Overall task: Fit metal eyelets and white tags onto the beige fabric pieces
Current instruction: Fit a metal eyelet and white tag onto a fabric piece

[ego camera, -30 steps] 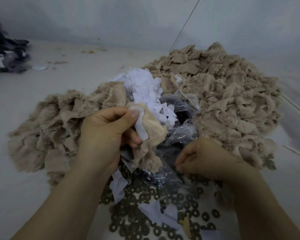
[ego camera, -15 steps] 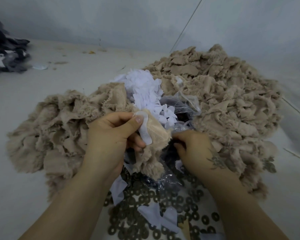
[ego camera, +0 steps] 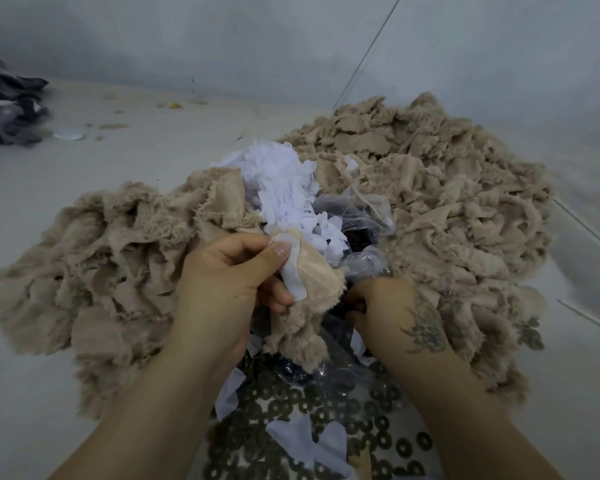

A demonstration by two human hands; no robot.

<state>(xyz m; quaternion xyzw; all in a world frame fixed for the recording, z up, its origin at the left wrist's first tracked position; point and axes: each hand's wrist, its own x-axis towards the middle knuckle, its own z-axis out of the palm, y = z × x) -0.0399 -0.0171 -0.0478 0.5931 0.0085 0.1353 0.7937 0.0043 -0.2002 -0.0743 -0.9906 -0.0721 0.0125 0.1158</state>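
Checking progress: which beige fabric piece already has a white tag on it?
The beige fabric piece gripped in the left hand, with the white tag pinned under its thumb. The piled pieces show none.

Single head-worn view, looking forward and steeply down from just above the white tag heap (ego camera: 284, 188). Wide-angle, with bowed edges. Very near: both forearms entering from the bottom edge, meeting just below the tag heap. Beige fabric piles (ego camera: 430, 209) flanking it left and right; grey wall beyond it, at the top. No second view, so nothing shared.
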